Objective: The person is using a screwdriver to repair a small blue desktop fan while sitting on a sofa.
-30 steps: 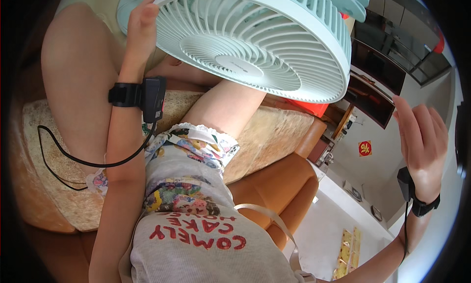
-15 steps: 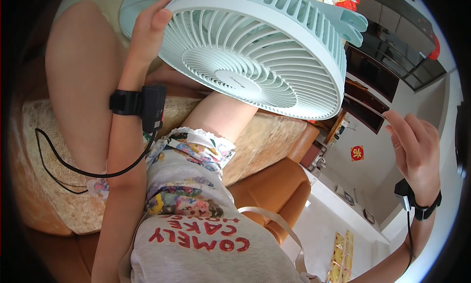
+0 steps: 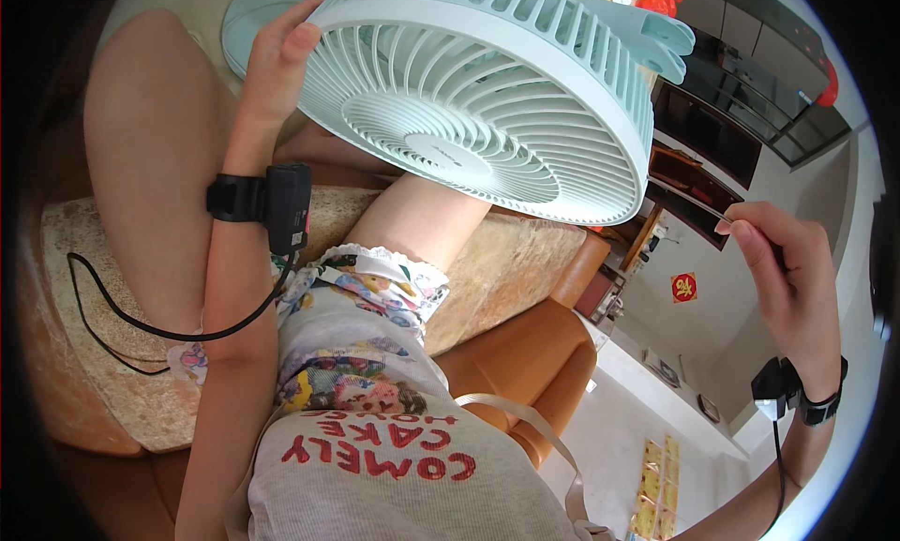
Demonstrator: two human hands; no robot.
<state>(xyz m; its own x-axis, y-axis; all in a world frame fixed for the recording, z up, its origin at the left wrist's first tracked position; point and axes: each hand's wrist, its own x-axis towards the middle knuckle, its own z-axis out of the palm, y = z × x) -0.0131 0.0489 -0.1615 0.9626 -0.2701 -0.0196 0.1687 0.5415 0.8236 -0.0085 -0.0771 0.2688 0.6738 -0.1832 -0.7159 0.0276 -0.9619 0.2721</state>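
Observation:
A pale blue-green electric fan (image 3: 441, 100) with a round slatted grille is tilted over my lap at the top of the view. My left hand (image 3: 279, 58) is closed on the left edge of its rim, with the thumb on the front side. Its round base (image 3: 246, 25) shows partly behind that hand. Off to the right of the fan, apart from it, my right hand (image 3: 783, 260) is raised with thumb and forefinger pinched together. Something thin seems to stick out from the fingertips, too small to make out. Black straps with small devices sit on both wrists.
A black cable (image 3: 187, 335) loops from the left wrist device across the seat. I sit on a brown sofa with a worn tan cover (image 3: 506, 278); its orange-brown armrest (image 3: 525, 372) is to the right. Beyond stand a dark cabinet (image 3: 703, 133) and a white wall with a red decoration (image 3: 684, 287).
The fan has shifted slightly left together with my left hand. My right hand has turned a little and moved slightly left, its fingers still pinched.

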